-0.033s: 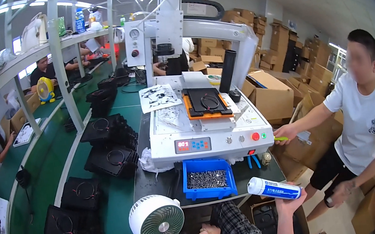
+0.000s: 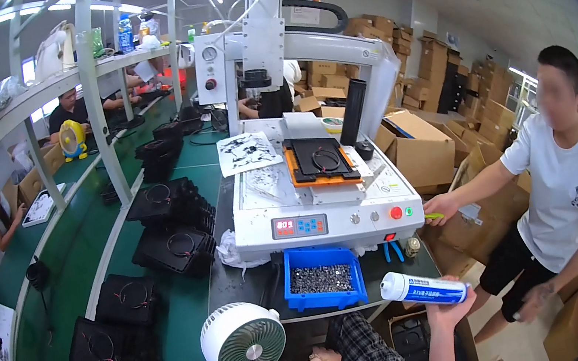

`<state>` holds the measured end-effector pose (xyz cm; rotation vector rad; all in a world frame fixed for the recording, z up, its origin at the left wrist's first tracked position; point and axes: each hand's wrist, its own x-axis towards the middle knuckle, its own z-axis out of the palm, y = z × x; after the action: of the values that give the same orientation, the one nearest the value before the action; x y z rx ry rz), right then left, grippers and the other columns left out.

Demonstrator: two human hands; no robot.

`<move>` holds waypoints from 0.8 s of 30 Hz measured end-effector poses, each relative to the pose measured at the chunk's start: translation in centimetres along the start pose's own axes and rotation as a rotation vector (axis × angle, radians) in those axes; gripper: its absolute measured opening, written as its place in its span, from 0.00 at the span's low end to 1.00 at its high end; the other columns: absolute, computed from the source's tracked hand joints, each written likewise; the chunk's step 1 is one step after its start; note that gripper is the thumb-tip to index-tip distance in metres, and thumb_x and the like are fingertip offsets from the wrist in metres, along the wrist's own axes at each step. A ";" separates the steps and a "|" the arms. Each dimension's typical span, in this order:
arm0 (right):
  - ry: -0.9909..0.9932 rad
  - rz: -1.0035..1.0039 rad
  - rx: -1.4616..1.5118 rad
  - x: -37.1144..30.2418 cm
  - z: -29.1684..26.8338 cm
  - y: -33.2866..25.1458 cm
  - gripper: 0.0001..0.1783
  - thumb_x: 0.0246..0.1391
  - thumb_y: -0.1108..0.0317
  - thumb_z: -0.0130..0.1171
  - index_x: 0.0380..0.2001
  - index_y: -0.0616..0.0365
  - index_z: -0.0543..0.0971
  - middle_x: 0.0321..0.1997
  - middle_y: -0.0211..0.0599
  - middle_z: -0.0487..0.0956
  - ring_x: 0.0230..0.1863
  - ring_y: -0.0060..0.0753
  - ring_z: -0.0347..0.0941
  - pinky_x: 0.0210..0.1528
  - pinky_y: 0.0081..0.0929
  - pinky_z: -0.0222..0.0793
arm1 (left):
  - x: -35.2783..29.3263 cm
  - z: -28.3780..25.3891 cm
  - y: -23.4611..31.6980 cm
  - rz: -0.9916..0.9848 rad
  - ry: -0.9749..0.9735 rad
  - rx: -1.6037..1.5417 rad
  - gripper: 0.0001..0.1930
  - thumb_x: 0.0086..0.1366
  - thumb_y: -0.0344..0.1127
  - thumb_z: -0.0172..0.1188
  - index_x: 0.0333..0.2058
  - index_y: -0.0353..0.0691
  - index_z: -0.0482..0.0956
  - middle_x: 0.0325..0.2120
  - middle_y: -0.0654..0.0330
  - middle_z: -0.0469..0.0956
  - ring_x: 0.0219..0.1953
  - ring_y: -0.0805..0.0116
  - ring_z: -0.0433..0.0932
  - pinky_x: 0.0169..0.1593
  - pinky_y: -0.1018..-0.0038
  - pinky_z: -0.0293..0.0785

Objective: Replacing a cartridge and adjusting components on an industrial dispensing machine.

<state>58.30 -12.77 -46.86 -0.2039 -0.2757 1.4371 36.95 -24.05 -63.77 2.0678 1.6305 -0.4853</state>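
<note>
My right hand is closed around a white and blue sealant cartridge, held tilted near the front right of the bench. The cartridge's white end points left, toward a blue bin of small dark metal parts. My left hand rests low over my lap, by the dark checked cloth. Its fingers are hidden, so their pose does not show. Ahead stands a white benchtop dispensing machine. On its bed an orange fixture bears a black panel with a coiled thin cable.
A white round fan stands left of my lap. Stacked black panels with coiled cables line the green bench. Blue-handled pliers lie near the machine. At right, a person reaches a hand toward the machine's side, holding something yellow-green. Cardboard boxes stand behind.
</note>
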 end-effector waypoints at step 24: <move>-0.654 0.343 -0.159 24.1 43.8 15.8 0.17 0.49 0.57 0.55 0.36 0.57 0.70 0.33 0.36 0.71 0.38 0.32 0.70 0.46 0.33 0.68 | -6.4 -12.7 -0.4 -0.179 0.163 -0.801 0.30 0.57 0.44 0.57 0.59 0.44 0.67 0.55 0.46 0.70 0.58 0.49 0.67 0.54 0.40 0.59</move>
<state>32.61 11.92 -8.46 0.1053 -0.9264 1.7968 34.95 -22.08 -49.83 1.3903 1.7229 0.2701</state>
